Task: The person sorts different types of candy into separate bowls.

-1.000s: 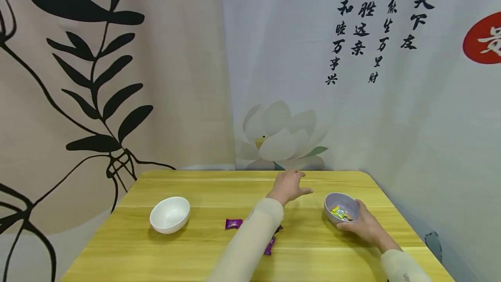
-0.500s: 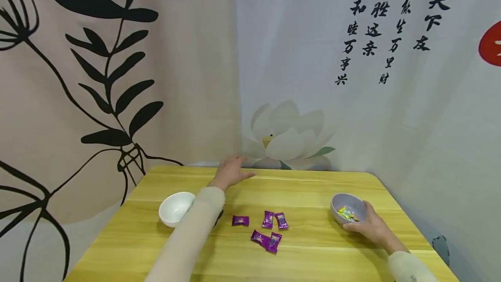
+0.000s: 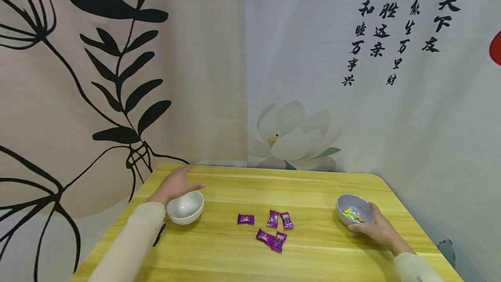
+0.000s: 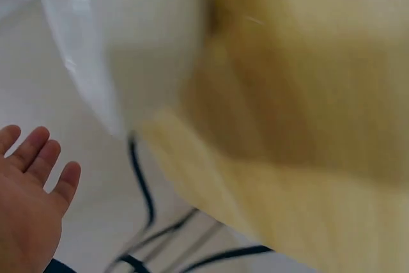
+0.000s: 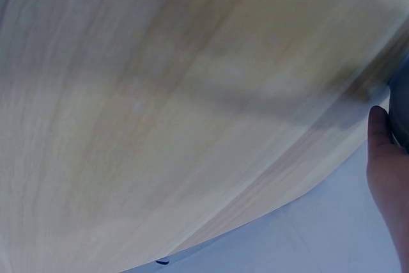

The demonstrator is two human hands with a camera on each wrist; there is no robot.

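My left hand (image 3: 177, 185) reaches over the far left side of the white bowl (image 3: 185, 210), fingers spread and nothing between them. In the left wrist view the same hand (image 4: 32, 206) shows its palm and loose fingers at the lower left. At the right, my right hand (image 3: 379, 226) grips a lilac-grey bowl (image 3: 344, 216) by its right side, thumb along the near wall. Yellow-wrapped candies (image 3: 352, 215) lie inside that bowl. In the right wrist view only part of the hand (image 5: 388, 180) and the dark bowl wall (image 5: 401, 103) show at the edge.
Several purple-wrapped candies lie mid-table between the bowls: a single candy (image 3: 245, 219), an upright pair (image 3: 273, 219) and a touching pair (image 3: 279, 242). The wooden table (image 3: 313, 256) ends at a printed cloth backdrop (image 3: 211, 77) behind.
My left hand has swept left from near the lilac bowl, past the purple candies, to the white bowl. My right hand stays on the lilac bowl. The head view has turned slightly left.
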